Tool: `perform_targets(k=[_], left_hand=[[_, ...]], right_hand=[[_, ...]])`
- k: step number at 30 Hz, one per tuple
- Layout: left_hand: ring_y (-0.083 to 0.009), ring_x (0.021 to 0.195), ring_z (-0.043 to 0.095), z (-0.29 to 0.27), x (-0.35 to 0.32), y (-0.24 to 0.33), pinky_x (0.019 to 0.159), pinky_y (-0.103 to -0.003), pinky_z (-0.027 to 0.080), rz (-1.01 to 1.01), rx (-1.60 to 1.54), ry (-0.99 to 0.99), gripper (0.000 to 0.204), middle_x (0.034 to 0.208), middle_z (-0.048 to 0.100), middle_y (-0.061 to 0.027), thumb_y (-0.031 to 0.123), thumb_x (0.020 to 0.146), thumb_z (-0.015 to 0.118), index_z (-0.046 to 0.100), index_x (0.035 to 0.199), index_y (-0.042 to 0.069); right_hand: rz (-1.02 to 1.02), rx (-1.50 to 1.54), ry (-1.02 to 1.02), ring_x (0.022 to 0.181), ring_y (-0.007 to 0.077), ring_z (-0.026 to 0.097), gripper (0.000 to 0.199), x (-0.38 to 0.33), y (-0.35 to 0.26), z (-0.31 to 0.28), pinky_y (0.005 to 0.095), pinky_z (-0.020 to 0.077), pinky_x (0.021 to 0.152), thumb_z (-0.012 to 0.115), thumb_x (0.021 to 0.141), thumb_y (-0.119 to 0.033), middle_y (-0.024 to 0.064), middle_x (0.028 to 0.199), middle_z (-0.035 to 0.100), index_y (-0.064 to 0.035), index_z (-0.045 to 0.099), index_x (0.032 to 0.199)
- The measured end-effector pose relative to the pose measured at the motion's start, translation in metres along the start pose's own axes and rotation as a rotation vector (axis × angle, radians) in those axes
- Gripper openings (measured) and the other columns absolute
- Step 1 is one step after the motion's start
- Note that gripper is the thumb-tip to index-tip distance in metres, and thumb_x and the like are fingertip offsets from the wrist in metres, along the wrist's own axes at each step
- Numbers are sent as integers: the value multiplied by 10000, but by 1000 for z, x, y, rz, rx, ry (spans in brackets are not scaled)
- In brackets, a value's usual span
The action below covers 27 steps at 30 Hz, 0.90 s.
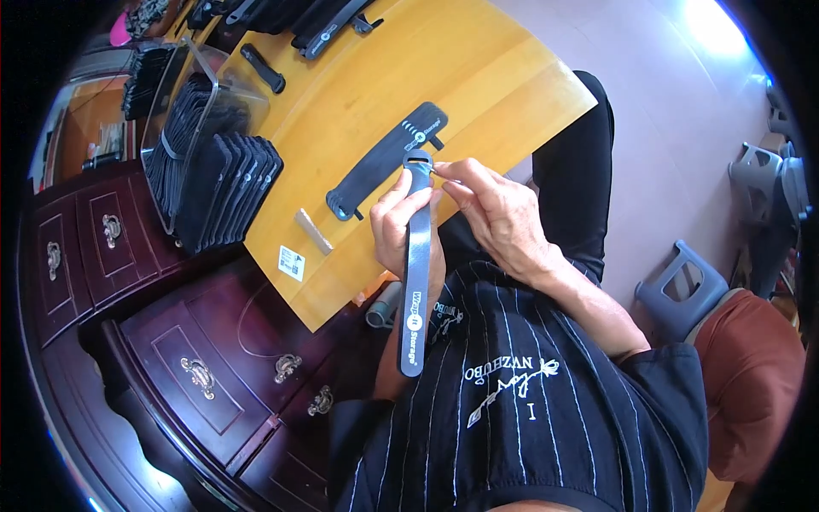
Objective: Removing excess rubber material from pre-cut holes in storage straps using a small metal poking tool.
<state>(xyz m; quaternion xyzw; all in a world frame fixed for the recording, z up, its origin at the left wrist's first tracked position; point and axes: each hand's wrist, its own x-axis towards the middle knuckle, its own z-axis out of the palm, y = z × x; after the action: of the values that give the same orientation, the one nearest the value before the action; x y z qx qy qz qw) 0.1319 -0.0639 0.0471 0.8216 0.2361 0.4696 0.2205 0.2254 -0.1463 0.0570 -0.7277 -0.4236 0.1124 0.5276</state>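
My left hand (399, 224) grips a long dark grey strap (415, 282) near its upper end; the strap hangs down across my lap, with white print near its lower tip. My right hand (495, 209) pinches the strap's top end, fingertips at its slot. Just beyond the hands, a small stack of the same black straps (384, 158) lies flat on the yellow wooden board (478, 77).
A clear plastic bin (183, 119) packed with upright black straps stands at the board's left side. A small wooden stick (313, 231) and a white label (292, 262) lie near the board's front edge. More straps (324, 26) lie at the far end. Dark wooden drawers (205, 367) sit below; grey stool (678, 286) at right.
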Motion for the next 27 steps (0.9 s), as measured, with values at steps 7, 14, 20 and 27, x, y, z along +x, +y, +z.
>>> perform_targets(k=[7,14,20,27], left_hand=[[-270,912,647,2,-7,3,778,-324,549,-52,-73,-33,246,1022,633,-192,-15,744,762,610,933,23],[-263,883,656,-4,-7,3,771,-318,560,-323,-421,-64,202,1015,616,-206,-19,797,710,583,954,-24],[-225,866,647,-11,17,-4,765,-319,551,-389,-859,-147,132,1057,588,-175,28,877,637,559,974,-16],[-190,828,625,4,13,21,723,-295,536,-753,-1054,-70,265,978,589,-126,48,908,605,451,1117,-4]], right_hand=[[365,378,-201,616,152,624,159,8,1,-15,262,472,568,576,928,-154,101,691,615,-26,597,1021],[41,99,-288,557,235,608,347,32,15,-43,323,477,537,569,931,-212,73,633,589,-115,512,1260],[242,360,-432,530,106,564,215,32,0,-60,261,459,528,583,930,-147,34,603,566,-62,643,1118],[-40,66,-190,665,258,660,139,16,-16,-50,313,509,594,588,905,-165,104,725,655,-67,643,986]])
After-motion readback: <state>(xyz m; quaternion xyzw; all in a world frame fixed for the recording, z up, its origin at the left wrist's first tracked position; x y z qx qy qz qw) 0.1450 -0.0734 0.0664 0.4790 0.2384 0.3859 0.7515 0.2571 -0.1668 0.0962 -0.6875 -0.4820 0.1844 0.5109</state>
